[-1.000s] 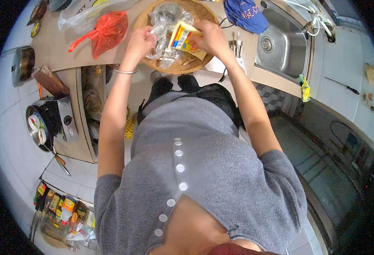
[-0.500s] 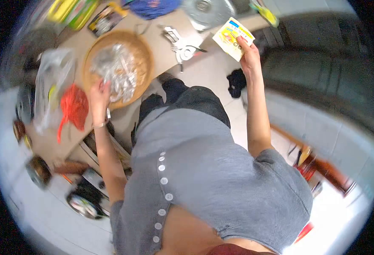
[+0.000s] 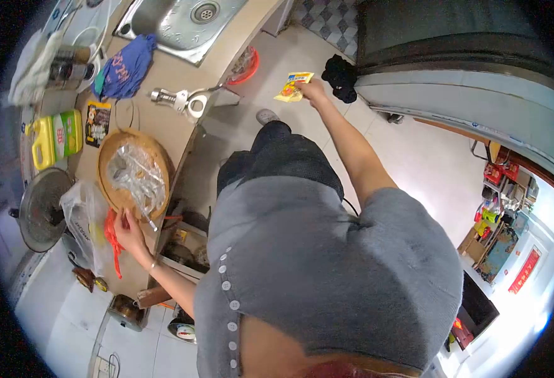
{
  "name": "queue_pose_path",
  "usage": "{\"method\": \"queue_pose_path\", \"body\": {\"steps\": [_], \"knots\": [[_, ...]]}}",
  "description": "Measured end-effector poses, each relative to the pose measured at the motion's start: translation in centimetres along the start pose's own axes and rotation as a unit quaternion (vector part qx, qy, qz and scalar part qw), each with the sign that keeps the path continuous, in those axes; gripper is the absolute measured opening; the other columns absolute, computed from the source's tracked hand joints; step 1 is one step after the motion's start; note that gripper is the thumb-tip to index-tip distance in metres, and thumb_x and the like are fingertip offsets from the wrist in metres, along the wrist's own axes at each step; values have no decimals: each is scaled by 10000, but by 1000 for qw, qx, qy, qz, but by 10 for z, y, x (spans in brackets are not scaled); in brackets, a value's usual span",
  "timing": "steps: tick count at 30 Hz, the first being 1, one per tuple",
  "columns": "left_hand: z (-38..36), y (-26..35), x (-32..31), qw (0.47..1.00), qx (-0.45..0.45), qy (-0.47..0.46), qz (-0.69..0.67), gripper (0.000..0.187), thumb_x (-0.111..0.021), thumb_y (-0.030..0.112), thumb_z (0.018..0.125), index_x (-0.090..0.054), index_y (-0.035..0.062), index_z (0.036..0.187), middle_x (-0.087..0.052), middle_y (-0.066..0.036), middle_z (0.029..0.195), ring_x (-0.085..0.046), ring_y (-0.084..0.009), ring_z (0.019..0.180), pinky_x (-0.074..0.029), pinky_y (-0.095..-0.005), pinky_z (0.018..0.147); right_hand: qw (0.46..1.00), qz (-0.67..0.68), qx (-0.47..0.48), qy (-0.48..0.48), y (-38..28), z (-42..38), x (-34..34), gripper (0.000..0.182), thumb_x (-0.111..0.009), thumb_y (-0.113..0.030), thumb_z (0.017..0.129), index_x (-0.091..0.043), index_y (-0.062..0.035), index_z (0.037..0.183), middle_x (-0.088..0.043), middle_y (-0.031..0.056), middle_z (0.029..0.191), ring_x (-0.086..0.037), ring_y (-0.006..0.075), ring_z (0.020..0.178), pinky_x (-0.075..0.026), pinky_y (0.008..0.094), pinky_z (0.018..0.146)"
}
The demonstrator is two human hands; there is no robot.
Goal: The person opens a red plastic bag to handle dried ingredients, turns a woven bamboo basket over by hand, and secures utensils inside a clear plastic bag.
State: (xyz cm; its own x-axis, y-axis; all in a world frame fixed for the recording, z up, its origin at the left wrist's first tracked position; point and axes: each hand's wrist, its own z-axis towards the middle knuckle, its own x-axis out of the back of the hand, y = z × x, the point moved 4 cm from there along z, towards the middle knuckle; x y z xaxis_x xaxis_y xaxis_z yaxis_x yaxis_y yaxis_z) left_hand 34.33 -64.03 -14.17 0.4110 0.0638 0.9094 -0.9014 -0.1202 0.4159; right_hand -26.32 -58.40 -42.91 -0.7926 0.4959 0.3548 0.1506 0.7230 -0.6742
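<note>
A yellow and white packet (image 3: pixel 293 87) is pinched in my right hand (image 3: pixel 313 92), held out over the floor. My left hand (image 3: pixel 130 237) is at the lower rim of a round wooden tray (image 3: pixel 104 165), beside a red bag (image 3: pixel 114 252); its fingers are apart and nothing shows in them. Crumpled clear plastic (image 3: pixel 137 178) lies in the tray. Left of my left hand is a translucent plastic bag (image 3: pixel 85 217).
The counter (image 3: pixel 179 142) bears a metal sink (image 3: pixel 163 25), blue cloth (image 3: pixel 126 66), white-handled tool (image 3: pixel 179 101), black packet (image 3: pixel 97 125) and yellow jug (image 3: pixel 56 138). A round lid (image 3: pixel 43 208) stands at left. A red-rimmed bin (image 3: pixel 248 68) and black cloth (image 3: pixel 340 77) are on the floor.
The view has turned and shifted, bringing the sink and more floor into sight. My left hand has moved from over the plastic to the tray's rim. The packet is still in my right hand.
</note>
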Motion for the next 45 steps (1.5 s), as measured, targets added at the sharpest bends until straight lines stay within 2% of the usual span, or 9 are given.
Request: {"method": "queue_pose_path", "body": {"steps": [6, 17, 19, 21, 23, 25, 33, 39, 45], "knots": [[-35, -20, -12, 973, 205, -38, -96, 362, -617, 237, 915, -610, -55, 1128, -654, -115, 1043, -618, -153, 913, -495, -270, 770, 987, -156, 14, -30, 5, 82, -51, 395, -731, -287, 678, -679, -12, 956, -689, 153, 939, -680, 239, 816, -538, 340, 705], [-55, 78, 10, 985, 165, -9, 47, 369, -615, 236, 917, -595, -41, 1159, -655, -105, 1049, -595, -137, 868, -495, -256, 747, 918, -327, 148, -168, -88, 101, -141, 528, -679, -383, 717, -617, -52, 1124, -644, 191, 1075, -617, 343, 1007, -501, 408, 856], [-58, 68, 10, 977, 210, -7, 18, 370, -612, 235, 919, -594, -43, 1161, -655, -112, 1053, -593, -132, 865, -493, -254, 753, 951, -215, 214, -69, -69, 105, -147, 535, -646, -403, 771, -590, -40, 1159, -639, 197, 1086, -623, 331, 996, -496, 414, 859], [-59, 74, 6, 970, 241, -23, -7, 374, -611, 232, 919, -590, -45, 1169, -653, -124, 1074, -598, -127, 893, -487, -250, 783, 892, -288, 243, -248, -58, 114, -155, 550, -619, -385, 814, -526, -31, 1225, -641, 198, 1081, -632, 316, 981, -495, 424, 848], [-63, 41, -3, 972, 219, -17, -83, 367, -609, 214, 918, -587, -52, 1170, -642, -131, 1109, -605, -163, 1007, -480, -265, 854, 958, -2, 259, -119, -29, 98, -136, 364, -605, -322, 843, -638, -16, 1038, -679, 115, 889, -637, 229, 820, -497, 362, 748], [-63, 75, -4, 984, 172, -7, 35, 346, -618, 184, 906, -590, -50, 1160, -622, -151, 1151, -611, -202, 1008, -479, -302, 894, 920, -107, 177, -331, -9, 96, -123, 238, -606, -266, 846, -682, -53, 918, -630, 14, 768, -512, 118, 668, -445, 312, 626], [-65, 41, 5, 987, 81, 138, 5, 193, -610, 119, 871, -659, 1, 1016, -623, -177, 1101, -596, -314, 1024, -469, -373, 882, 868, -216, 110, -433, -77, -46, -77, 308, -608, -310, 906, -688, -19, 966, -650, 8, 819, -555, 82, 742, -446, 241, 692], [-55, 9, 18, 991, 12, 134, 9, 157, -602, 104, 867, -660, 27, 990, -634, -114, 979, -584, -269, 928, -450, -347, 854, 742, -332, 148, -563, -198, -227, -120, 323, -583, -302, 930, -697, -1, 896, -621, -7, 707, -527, 93, 636, -438, 250, 595], [-22, -6, 7, 987, -151, 42, 31, 319, -590, 22, 747, -665, 124, 1040, -611, -52, 1038, -564, -256, 968, -475, -363, 803, 680, -409, 353, -496, -221, -333, -225, 254, -629, -228, 871, -639, 9, 780, -592, 93, 634, -583, 180, 601, -470, 328, 571]]}}
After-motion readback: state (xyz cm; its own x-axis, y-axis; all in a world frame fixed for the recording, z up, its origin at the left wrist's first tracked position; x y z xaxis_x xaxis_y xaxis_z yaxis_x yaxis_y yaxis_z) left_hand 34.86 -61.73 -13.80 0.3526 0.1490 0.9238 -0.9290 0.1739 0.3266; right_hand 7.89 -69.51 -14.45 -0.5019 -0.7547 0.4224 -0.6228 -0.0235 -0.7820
